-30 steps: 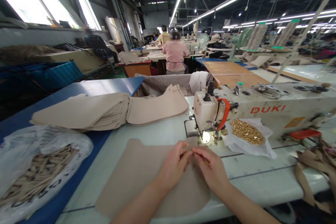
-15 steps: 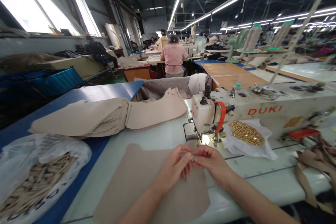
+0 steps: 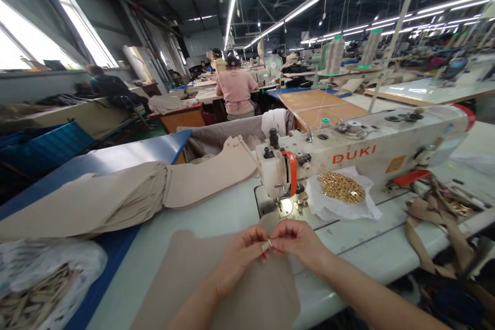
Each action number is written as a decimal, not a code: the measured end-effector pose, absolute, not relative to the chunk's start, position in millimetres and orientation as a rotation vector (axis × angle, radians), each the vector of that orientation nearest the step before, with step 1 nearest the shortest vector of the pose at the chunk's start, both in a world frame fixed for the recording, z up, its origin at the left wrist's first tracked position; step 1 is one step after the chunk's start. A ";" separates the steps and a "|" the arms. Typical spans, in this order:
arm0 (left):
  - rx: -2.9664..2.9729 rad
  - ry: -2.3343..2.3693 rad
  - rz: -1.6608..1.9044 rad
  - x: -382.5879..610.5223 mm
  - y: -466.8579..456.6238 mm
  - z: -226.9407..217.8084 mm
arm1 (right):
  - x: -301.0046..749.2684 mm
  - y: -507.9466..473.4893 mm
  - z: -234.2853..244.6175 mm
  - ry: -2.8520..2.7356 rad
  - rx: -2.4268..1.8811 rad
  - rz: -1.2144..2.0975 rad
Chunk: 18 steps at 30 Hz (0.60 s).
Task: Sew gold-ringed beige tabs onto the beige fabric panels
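Note:
My left hand (image 3: 242,255) is closed, pinching a short beige fabric strip (image 3: 266,246). From the other side, my right hand (image 3: 299,245) pinches a small metal ring (image 3: 270,242) that meets the strip's end; whether the strip passes through it I cannot tell. Both hands are over a large beige fabric panel (image 3: 216,278) lying flat on the sewing table (image 3: 216,216). Just beyond my fingers, the panel's far tip reaches toward the lit needle area of a white sewing machine (image 3: 317,154). Gold metal rings (image 3: 340,187) are heaped on white paper beside the machine head.
Stacked beige panels (image 3: 116,193) lie at the left, partly on a blue board (image 3: 135,152). A plastic bag (image 3: 88,268) of beige strips is at the lower left. Beige straps (image 3: 421,211) hang over the right front edge. A person in pink (image 3: 235,90) sits ahead.
The view has swung slightly right, so the surroundings have shifted left. My hands remain together; the fabric strip now shows more clearly between them.

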<state>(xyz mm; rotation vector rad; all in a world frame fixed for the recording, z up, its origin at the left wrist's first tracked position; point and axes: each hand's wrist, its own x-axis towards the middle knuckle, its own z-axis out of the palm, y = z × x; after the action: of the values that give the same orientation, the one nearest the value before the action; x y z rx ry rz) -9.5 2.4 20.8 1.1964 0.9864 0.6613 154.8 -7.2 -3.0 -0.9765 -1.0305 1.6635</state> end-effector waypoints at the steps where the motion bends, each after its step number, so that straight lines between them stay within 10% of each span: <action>1: 1.206 0.985 0.636 -9.4 2.3 22.1 | 156.0 -8.3 -3.2 -1.053 -0.968 1.673; 18: 1.668 1.296 0.563 -0.7 -14.0 31.0 | 168.8 -40.6 10.0 -1.595 -1.061 1.182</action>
<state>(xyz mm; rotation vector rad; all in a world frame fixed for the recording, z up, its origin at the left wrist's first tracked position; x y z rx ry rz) -0.7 -14.0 31.0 1.6679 1.2957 0.5630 168.8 -40.6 10.0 -1.0610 -1.5954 1.1824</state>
